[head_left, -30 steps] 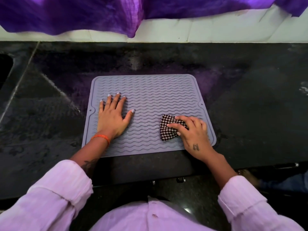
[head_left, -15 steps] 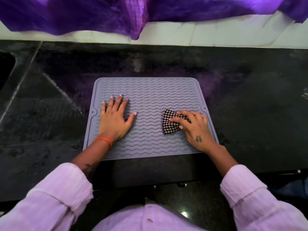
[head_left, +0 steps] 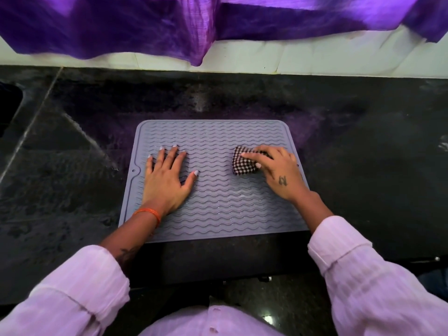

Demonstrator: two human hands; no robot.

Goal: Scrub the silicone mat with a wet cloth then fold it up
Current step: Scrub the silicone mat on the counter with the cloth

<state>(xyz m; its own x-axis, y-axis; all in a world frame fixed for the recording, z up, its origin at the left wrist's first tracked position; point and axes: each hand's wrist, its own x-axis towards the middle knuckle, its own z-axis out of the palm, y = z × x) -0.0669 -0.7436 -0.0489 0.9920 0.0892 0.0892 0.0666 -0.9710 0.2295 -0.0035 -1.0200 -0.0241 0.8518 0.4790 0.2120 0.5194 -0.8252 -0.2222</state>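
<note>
A grey silicone mat (head_left: 215, 207) with wavy ridges lies flat on the black worktop (head_left: 363, 154), its near edge close to the worktop's front edge and its long axis running left to right, parallel to that edge. The left hand (head_left: 167, 180) rests palm down on the left half of the mat, fingers straight and spread, thumb out to the right; it holds nothing and appears to pin the mat in place. The right hand (head_left: 274, 170) lies over the right half, near the mat's right edge, its fingers curved over a bunched black-and-white checked cloth (head_left: 243, 163) that it presses onto the ridges, thumb at the cloth's near side. The cloth sits right of the mat's centre and about midway between its far and near edges; a faint wet sheen shows on the ridges nearer the person. The step in hand is judged to be the scrubbing; the mat is unfolded, so folding is not yet begun. Because the ridges run along the long axis, the likeliest stroke carries the cloth leftward toward the bracing hand or along the right edge, and the right hand is the nearer one for it. A purple fabric (head_left: 169, 25) hangs over the white wall behind the worktop's far edge.
</note>
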